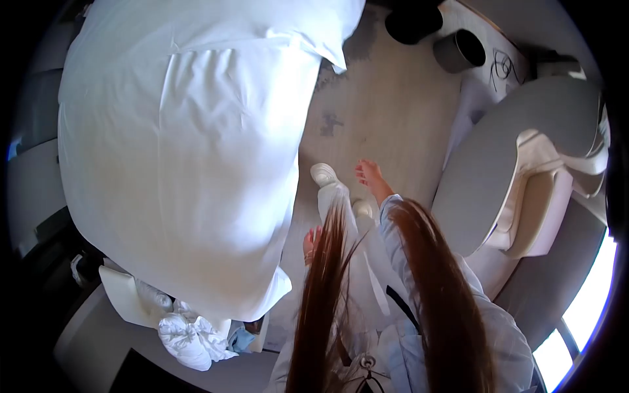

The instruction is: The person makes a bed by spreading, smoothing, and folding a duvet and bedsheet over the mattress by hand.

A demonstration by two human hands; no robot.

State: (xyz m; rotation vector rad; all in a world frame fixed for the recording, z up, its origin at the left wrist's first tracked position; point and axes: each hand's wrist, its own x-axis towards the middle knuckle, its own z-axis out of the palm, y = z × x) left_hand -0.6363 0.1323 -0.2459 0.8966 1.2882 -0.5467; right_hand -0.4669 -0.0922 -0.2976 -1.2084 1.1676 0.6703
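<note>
My right hand (370, 173) hangs over the floor in front of my body, fingers loosely bent and a little apart, with nothing in it. Lower and to the left, my left hand (310, 243) is close to the side of the bed; long hair covers part of it. Its visible fingers look spread and hold nothing that I can see. A white sheet (216, 150) covers the bed on the left, with creases near the far end and a loose corner hanging at the near end. Neither hand visibly touches it.
A round grey table (472, 190) and a cream chair (540, 213) stand to the right. Two dark bins (460, 51) and a black cable (503, 65) are at the far right. Bunched white bedding (190, 340) lies beyond the bed's near-left corner.
</note>
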